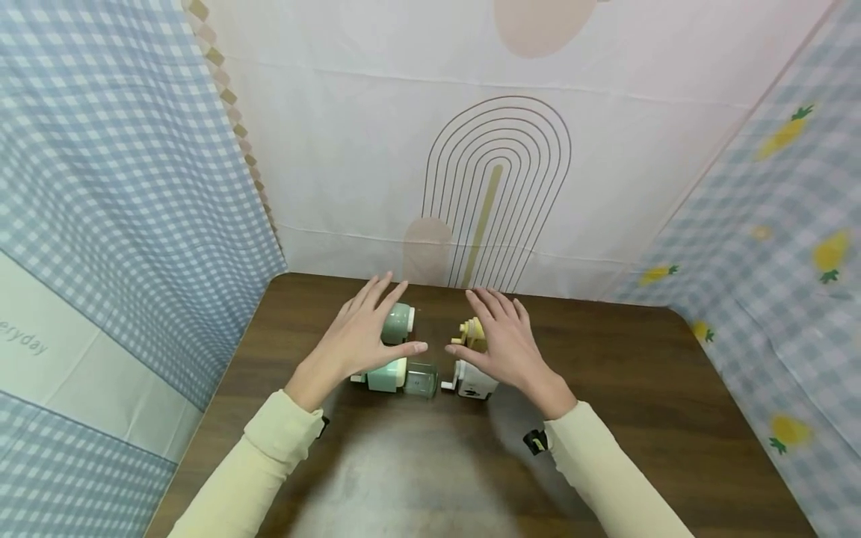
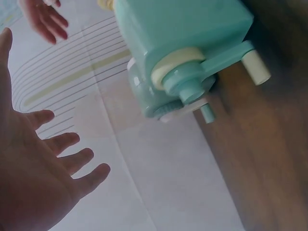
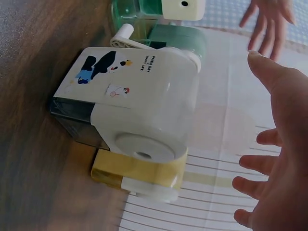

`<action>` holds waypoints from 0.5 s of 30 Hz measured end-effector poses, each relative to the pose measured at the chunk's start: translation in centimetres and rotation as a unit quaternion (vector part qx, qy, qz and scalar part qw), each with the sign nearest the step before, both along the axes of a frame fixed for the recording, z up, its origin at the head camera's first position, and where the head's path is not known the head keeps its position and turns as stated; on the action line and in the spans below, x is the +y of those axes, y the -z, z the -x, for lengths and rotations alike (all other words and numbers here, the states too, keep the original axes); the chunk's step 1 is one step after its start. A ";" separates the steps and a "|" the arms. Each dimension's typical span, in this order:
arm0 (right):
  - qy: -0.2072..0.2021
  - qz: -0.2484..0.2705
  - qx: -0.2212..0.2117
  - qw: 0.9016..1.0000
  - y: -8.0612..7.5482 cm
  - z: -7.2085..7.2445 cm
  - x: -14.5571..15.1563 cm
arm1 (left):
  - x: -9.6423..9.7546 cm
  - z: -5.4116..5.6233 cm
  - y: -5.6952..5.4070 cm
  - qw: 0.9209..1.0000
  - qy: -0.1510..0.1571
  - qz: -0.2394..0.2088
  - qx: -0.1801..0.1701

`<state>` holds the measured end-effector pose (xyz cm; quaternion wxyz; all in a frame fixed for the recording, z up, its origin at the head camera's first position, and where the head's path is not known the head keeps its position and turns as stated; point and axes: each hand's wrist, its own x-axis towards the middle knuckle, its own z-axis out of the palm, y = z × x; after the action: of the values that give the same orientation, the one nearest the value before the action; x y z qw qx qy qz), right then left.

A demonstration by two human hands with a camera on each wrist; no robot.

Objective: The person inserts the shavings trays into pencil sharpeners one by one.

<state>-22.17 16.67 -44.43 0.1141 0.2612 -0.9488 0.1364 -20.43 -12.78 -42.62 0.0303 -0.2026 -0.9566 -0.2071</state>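
My left hand (image 1: pixel 353 336) hovers over two crank pencil sharpeners, fingers spread and touching nothing. Below it are a mint-green sharpener (image 1: pixel 383 379) with a cream face and, farther back, a darker green sharpener (image 1: pixel 397 326), partly hidden by my fingers. A clear green shavings drawer (image 1: pixel 421 379) sits beside the mint one. On the other side my right hand (image 1: pixel 504 345) is also spread and holds nothing. Near it stand a white sharpener (image 3: pixel 139 91) with panda pictures and a yellow sharpener (image 3: pixel 139 168) behind it. The left wrist view shows the mint sharpener's crank handle (image 2: pixel 256 67) close up.
Everything stands on a dark brown wooden table (image 1: pixel 625 418). A white cloth (image 1: pixel 350 172) with a line-arch print hangs behind its back edge. Blue checked cloth (image 1: pixel 134 134) hangs at the left, and pineapple-printed checked cloth (image 1: pixel 780 299) at the right.
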 end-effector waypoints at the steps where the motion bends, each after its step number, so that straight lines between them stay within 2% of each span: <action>1: 0.002 0.004 0.002 1.000 0.0 -0.1 0.2 | 0.1 -0.1 0.2 1.000 0.000 -0.001 -0.004; 6: 0.006 0.013 0.018 1.000 0.0 -0.7 0.6 | 0.4 -0.8 0.7 1.000 0.001 -0.009 -0.020; 15: -0.005 0.013 0.024 1.000 0.7 -1.9 1.1 | 0.3 -1.6 0.3 1.000 0.001 0.008 -0.014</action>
<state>-20.29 17.74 -45.17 0.1392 0.2676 -0.9426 0.1435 -18.83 -12.47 -42.96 0.0152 -0.2014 -0.9582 -0.2024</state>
